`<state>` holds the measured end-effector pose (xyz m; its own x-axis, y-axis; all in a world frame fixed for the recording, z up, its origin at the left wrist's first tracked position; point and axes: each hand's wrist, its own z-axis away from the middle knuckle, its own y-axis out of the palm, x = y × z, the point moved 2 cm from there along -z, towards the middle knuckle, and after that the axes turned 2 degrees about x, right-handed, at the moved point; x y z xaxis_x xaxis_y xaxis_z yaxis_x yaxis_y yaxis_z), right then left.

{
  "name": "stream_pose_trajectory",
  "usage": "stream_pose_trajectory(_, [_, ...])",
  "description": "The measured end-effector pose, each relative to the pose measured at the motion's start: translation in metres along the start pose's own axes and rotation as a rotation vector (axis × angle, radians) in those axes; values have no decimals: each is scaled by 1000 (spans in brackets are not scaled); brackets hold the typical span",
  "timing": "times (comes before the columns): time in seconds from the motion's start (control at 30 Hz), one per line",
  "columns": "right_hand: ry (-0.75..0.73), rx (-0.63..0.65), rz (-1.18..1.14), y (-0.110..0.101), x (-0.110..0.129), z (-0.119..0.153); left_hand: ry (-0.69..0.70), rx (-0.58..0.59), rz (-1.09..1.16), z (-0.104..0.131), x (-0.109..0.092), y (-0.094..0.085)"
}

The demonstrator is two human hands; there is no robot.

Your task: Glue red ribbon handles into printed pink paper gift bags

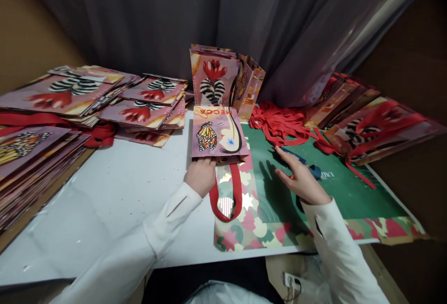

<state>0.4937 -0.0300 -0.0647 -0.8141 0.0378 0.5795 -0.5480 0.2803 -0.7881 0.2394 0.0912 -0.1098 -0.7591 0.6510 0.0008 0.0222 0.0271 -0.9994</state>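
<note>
A small printed paper gift bag (220, 134) lies with its mouth toward me, a butterfly and the upside-down word MECCA on its face. My left hand (201, 176) grips the bag's near edge at the left, fingertips hidden at the opening. A red ribbon handle (237, 192) loops out of the bag over the camouflage-patterned border. To the right, my right hand (302, 178) hovers with thumb and fingers apart, holding nothing. Close behind it lies a dark blue-handled tool (315, 171), partly hidden, its kind unclear.
Flat bags lie in stacks (66, 90) at the left. More bags (214, 78) stand behind the one in hand. A heap of red ribbons (279, 122) rests on a green printed sheet (359, 192). Finished-looking bags with ribbons (380, 127) lean at the right. A grey curtain (157, 20) hangs behind.
</note>
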Motion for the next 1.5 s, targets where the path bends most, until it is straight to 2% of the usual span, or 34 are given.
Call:
stream_pose_trajectory(0.07, [45,-13,-47,-2,2,3,5,-7,-4,0,0,0])
stream_pose_trajectory(0.27, [157,105,-683,-1,22,6,16,-12,-3,0,-1,0])
stream_pose_trajectory(0.4, [165,140,-898,1,29,7,22,-7,-3,0,-1,0])
stream_pose_trajectory(0.57, [173,148,-954,5,34,7,10,4,-8,-1,-1,-1])
stream_pose_trajectory(0.93, [164,37,-956,23,27,-3,-14,16,12,0,-2,-2])
stream_pose_trajectory(1.0, [150,47,-888,33,30,-6,-21,14,19,0,-3,-1])
stream_pose_trajectory(1.07, [101,84,-693,50,40,-10,-25,5,27,-1,-3,1])
stream_pose_trajectory(1.23, [-272,107,90,108,86,-22,3,-41,39,-3,-2,5])
stream_pose_trajectory(1.3, [-306,123,318,127,96,-28,1,-54,39,-4,0,6])
stream_pose_trajectory(1.4, [-281,144,412,141,96,-36,6,-50,40,-6,3,6])
stream_pose_trajectory(1.5, [-254,133,417,145,90,-39,15,-34,41,-7,3,5])
